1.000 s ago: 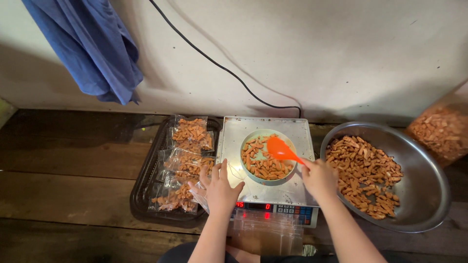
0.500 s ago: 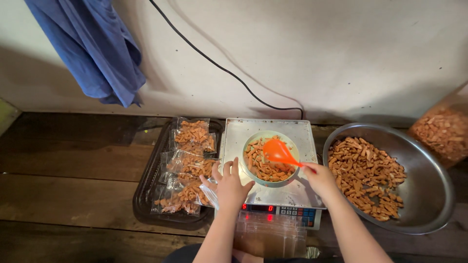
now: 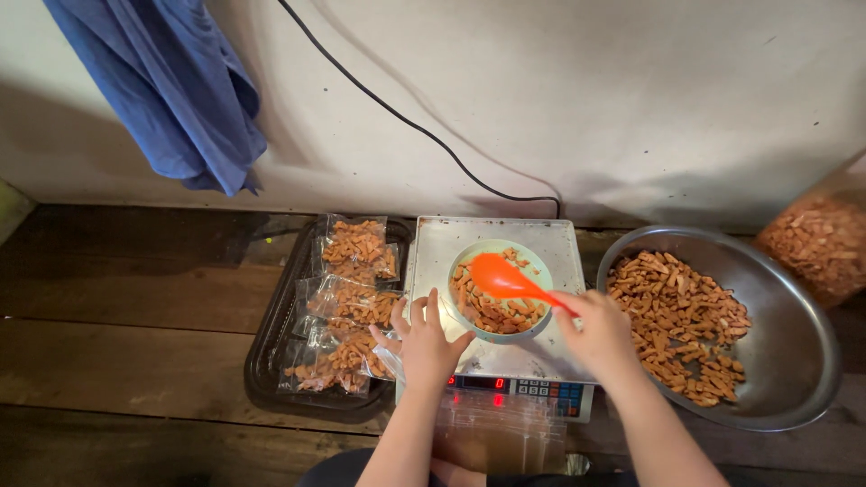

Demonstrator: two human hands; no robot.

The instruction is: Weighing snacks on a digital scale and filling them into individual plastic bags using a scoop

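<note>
Orange plastic spoon [image 3: 505, 281] clamped in right hand [image 3: 597, 334], fingers wrapped round the handle end just right of centre frame. Long axis ran from lower right up to upper left, blade poised over pale green bowl [image 3: 460, 261] and its fried snack sticks [image 3: 492, 311]. Bowl sat on steel platform of digital scale [image 3: 433, 248], middle of the frame. Lay directly left of the right hand, so nearer that hand for any dip of the spoon. Left hand [image 3: 427, 343] rested flat, fingers spread apart, on the scale's lower-left corner, touching a clear plastic bag [image 3: 386, 359] beneath its palm; not closed on anything that could be seen. Large steel mixing bowl [image 3: 794, 361] of the same sticks stood just right of the scale, beside the right wrist. Black tray [image 3: 266, 347] with filled packets [image 3: 356, 248] sat left of the scale. Blue cloth [image 3: 162, 90] hung at upper left, black cable [image 3: 406, 126] trailed down the wall. Wooden floor [image 3: 117, 352] carried everything.
</note>
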